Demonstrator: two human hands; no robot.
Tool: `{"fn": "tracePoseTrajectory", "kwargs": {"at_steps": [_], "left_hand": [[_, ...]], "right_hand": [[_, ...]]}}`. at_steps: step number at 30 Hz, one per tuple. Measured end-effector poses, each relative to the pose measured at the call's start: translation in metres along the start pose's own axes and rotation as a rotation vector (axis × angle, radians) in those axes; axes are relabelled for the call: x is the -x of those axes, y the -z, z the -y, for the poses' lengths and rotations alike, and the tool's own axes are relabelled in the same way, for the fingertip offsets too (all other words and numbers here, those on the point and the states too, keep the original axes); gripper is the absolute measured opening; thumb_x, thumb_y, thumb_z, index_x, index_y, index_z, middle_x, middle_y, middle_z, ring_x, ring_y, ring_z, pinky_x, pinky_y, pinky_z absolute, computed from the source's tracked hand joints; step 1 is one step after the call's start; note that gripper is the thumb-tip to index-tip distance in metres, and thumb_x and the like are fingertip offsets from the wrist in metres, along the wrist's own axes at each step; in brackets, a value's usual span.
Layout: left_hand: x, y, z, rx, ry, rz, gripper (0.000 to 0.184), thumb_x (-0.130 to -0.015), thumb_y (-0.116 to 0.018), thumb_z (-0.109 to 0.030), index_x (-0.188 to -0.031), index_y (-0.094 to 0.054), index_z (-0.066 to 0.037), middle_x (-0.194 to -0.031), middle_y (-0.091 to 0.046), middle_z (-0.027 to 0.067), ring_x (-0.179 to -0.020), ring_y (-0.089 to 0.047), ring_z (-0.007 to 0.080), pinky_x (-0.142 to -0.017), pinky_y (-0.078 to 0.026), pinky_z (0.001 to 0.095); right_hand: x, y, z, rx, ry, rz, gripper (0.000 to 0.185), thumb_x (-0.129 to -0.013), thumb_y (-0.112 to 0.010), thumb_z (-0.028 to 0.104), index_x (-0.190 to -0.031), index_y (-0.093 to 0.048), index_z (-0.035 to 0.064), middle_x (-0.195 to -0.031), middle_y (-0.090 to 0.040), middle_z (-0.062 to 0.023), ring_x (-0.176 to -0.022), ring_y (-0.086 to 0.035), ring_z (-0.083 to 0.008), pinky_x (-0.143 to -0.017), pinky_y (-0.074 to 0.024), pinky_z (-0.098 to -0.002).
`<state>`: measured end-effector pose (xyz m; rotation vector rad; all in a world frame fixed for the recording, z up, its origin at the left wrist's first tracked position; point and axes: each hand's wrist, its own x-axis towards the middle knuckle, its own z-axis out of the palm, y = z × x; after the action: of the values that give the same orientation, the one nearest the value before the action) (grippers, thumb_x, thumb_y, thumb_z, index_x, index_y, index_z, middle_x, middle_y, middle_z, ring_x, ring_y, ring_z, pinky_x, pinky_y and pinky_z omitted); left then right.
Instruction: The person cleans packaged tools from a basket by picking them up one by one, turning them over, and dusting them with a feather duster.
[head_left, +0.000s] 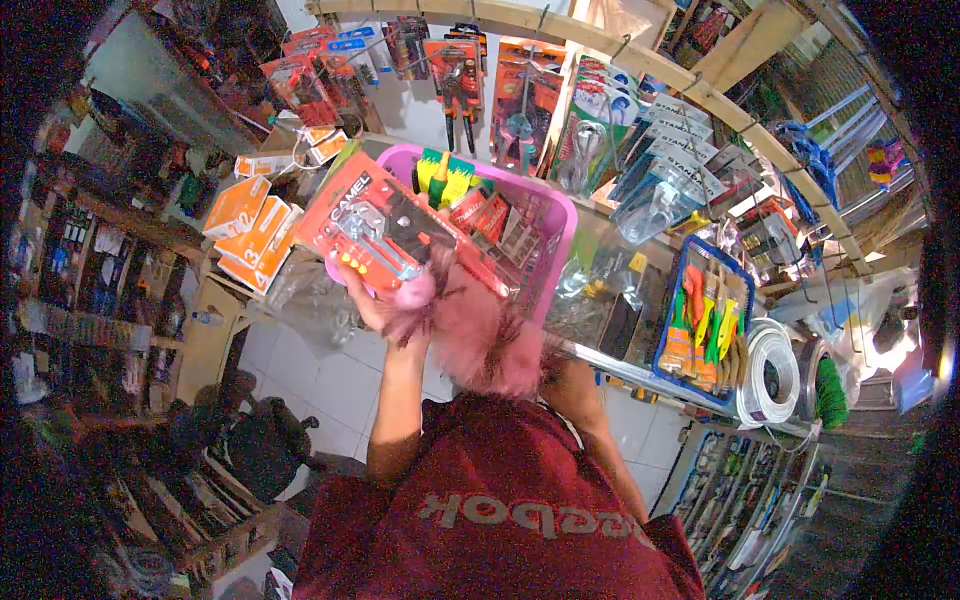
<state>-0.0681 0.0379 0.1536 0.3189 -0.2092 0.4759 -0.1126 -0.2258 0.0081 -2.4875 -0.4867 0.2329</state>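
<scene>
Nearest you, your right hand (570, 385) lay in shadow beside the near end of the pink feather duster (495, 345); whether its fingers were closed could not be told, though it probably held the handle. The duster, blurred, lay between your hands, its plumes overlapping the near edge of the red CAMEL tool pack (365, 225). Your left hand (374, 308) pinched that pack by its near left edge, holding it tilted over the left side of the pink basket (563, 240). Because the grip took one edge only, the pack could have pivoted and slipped had the feathers pushed against it. In the basket, yellow-and-green brushes (447, 180) stood just beyond; a wide stroke could have snagged their bristles. To the left, orange boxes (255, 235) sat near the pack, liable to topple if it swung. To the right, a blue-rimmed tray (720, 254) of paintbrushes (725, 325) lay well apart, at less risk. Farthest, carded tools (458, 70) hung from a wooden rail (690, 82); a pack raised too high might have knocked them loose.
</scene>
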Motion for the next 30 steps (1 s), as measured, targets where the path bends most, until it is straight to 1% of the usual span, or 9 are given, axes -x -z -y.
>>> {"fn": "tracePoseTrajectory", "kwargs": {"at_steps": [1, 4, 7, 13, 19, 22, 25, 28, 30], "left_hand": [[-0.002, -0.020, 0.001, 0.088, -0.012, 0.211, 0.070, -0.088, -0.033, -0.058, -0.138, -0.026, -0.010, -0.136, -0.036, 0.0161, -0.121, -0.040, 0.0328, -0.102, -0.032, 0.0469], [-0.002, -0.019, -0.012, -0.212, -0.034, -0.016, 0.072, -0.088, -0.030, -0.060, -0.139, -0.024, -0.011, -0.137, -0.036, 0.0149, -0.122, -0.040, 0.0332, -0.104, -0.029, 0.0467], [-0.005, -0.008, -0.023, -0.328, -0.071, 0.029, 0.069, -0.089, -0.027, -0.059, -0.139, -0.025, -0.012, -0.135, -0.039, 0.0113, -0.124, -0.038, 0.0319, -0.103, -0.029, 0.0466], [-0.005, -0.001, -0.021, -0.068, -0.055, 0.217, 0.066, -0.090, -0.027, -0.056, -0.139, -0.027, -0.012, -0.136, -0.039, 0.0090, -0.124, -0.037, 0.0294, -0.104, -0.028, 0.0447], [-0.009, -0.012, -0.016, 0.051, -0.001, 0.257, 0.066, -0.090, -0.027, -0.056, -0.139, -0.026, -0.012, -0.136, -0.038, 0.0111, -0.123, -0.039, 0.0314, -0.104, -0.028, 0.0460], [-0.009, -0.011, -0.014, -0.211, -0.024, 0.081, 0.068, -0.089, -0.027, -0.058, -0.139, -0.025, -0.012, -0.137, -0.037, 0.0122, -0.123, -0.039, 0.0322, -0.105, -0.027, 0.0468], [-0.008, -0.013, -0.014, -0.229, -0.008, 0.067, 0.071, -0.088, -0.029, -0.060, -0.139, -0.024, -0.012, -0.137, -0.036, 0.0121, -0.123, -0.038, 0.0318, -0.105, -0.026, 0.0468], [-0.011, -0.011, -0.009, 0.145, 0.049, 0.280, 0.072, -0.087, -0.028, -0.061, -0.139, -0.024, -0.012, -0.137, -0.036, 0.0119, -0.123, -0.039, 0.0317, -0.105, -0.027, 0.0461], [-0.009, -0.020, -0.006, -0.085, 0.014, 0.132, 0.072, -0.087, -0.028, -0.061, -0.139, -0.025, -0.012, -0.137, -0.037, 0.0116, -0.121, -0.040, 0.0314, -0.104, -0.028, 0.0455]], "right_hand": [[0.000, -0.002, -0.003, 0.031, -0.007, 0.028, 0.025, -0.074, -0.058, 0.026, -0.092, -0.065, 0.0088, -0.083, -0.065, -0.0174, -0.074, -0.062, -0.0372, -0.067, -0.0499, -0.0448], [0.006, 0.016, -0.007, 0.137, -0.075, 0.131, 0.024, -0.073, -0.060, 0.025, -0.090, -0.064, 0.0089, -0.085, -0.064, -0.0170, -0.075, -0.062, -0.0367, -0.066, -0.0498, -0.0453], [0.016, 0.037, -0.010, -0.130, -0.127, -0.162, 0.019, -0.065, -0.064, 0.020, -0.078, -0.067, 0.0061, -0.070, -0.062, -0.0166, -0.068, -0.059, -0.0381, -0.059, -0.0475, -0.0429], [0.029, 0.037, -0.022, 0.101, -0.172, -0.059, 0.015, -0.060, -0.064, 0.012, -0.072, -0.065, 0.0044, -0.069, -0.062, -0.0168, -0.067, -0.059, -0.0373, -0.060, -0.0478, -0.0429], [0.034, 0.030, -0.028, 0.020, -0.059, -0.208, 0.012, -0.059, -0.063, 0.012, -0.068, -0.065, 0.0053, -0.065, -0.060, -0.0169, -0.065, -0.058, -0.0374, -0.061, -0.0472, -0.0428], [0.038, 0.048, -0.017, 0.211, -0.093, 0.032, 0.012, -0.058, -0.063, 0.011, -0.069, -0.064, 0.0047, -0.065, -0.060, -0.0167, -0.065, -0.057, -0.0379, -0.061, -0.0466, -0.0439], [0.038, 0.035, -0.029, -0.019, -0.152, -0.138, 0.012, -0.058, -0.063, 0.011, -0.068, -0.064, 0.0049, -0.064, -0.059, -0.0167, -0.065, -0.056, -0.0390, -0.061, -0.0457, -0.0452], [0.040, 0.046, -0.026, 0.215, -0.080, 0.065, 0.019, -0.068, -0.064, 0.024, -0.077, -0.065, 0.0072, -0.071, -0.063, -0.0166, -0.067, -0.060, -0.0362, -0.061, -0.0489, -0.0464], [0.040, 0.043, -0.026, 0.154, -0.100, -0.056, 0.021, -0.069, -0.064, 0.026, -0.081, -0.065, 0.0084, -0.073, -0.063, -0.0166, -0.068, -0.061, -0.0366, -0.062, -0.0489, -0.0472]]}}
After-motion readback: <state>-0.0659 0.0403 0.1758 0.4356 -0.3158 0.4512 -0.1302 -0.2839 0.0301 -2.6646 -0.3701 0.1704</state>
